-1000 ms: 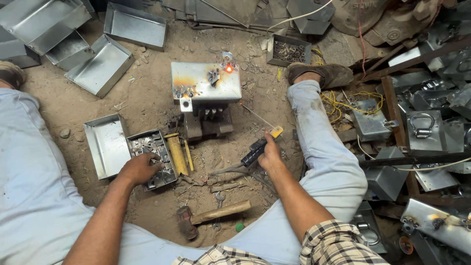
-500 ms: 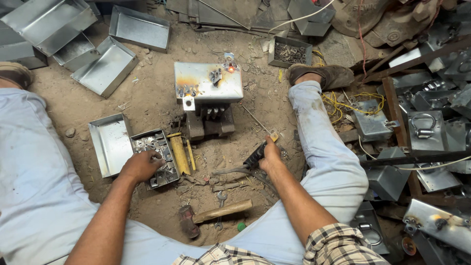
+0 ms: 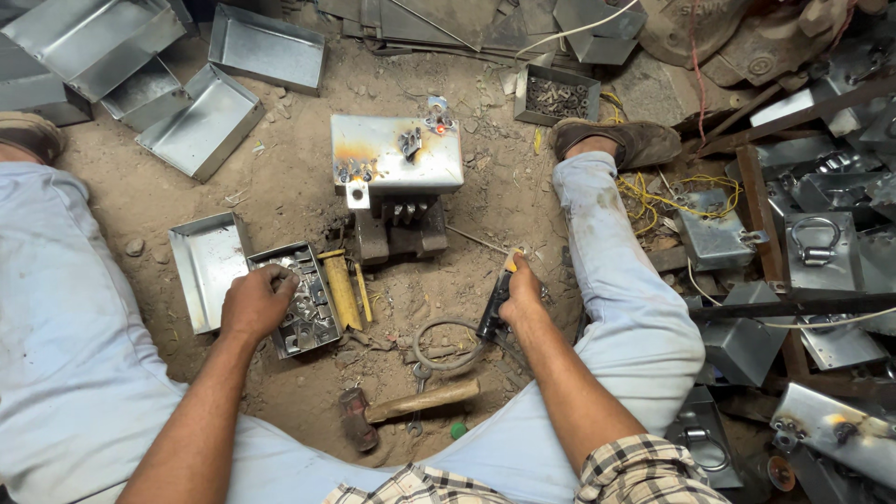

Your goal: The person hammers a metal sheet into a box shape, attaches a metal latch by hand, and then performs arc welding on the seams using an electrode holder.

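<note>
My left hand [image 3: 256,301] reaches into a small grey parts tray [image 3: 314,327] full of little metal pieces, fingers curled among them. My right hand [image 3: 520,291] is closed around the dark handle of a welding electrode holder [image 3: 492,320], held low over the dirt floor, with its cable [image 3: 439,329] looping beside it. A scorched sheet-metal box [image 3: 397,152] rests on a dark block [image 3: 401,233] straight ahead between my legs.
A wooden-handled hammer [image 3: 411,406] and a wrench [image 3: 419,378] lie near my lap. An empty metal tray [image 3: 201,266] sits left of the parts tray. More metal trays [image 3: 198,121] lie far left, a box of fasteners [image 3: 558,93] at the back, finished metal boxes [image 3: 821,247] on the right.
My right hand has drawn the holder back toward me and lowered it. My left hand has pushed further into the parts tray.
</note>
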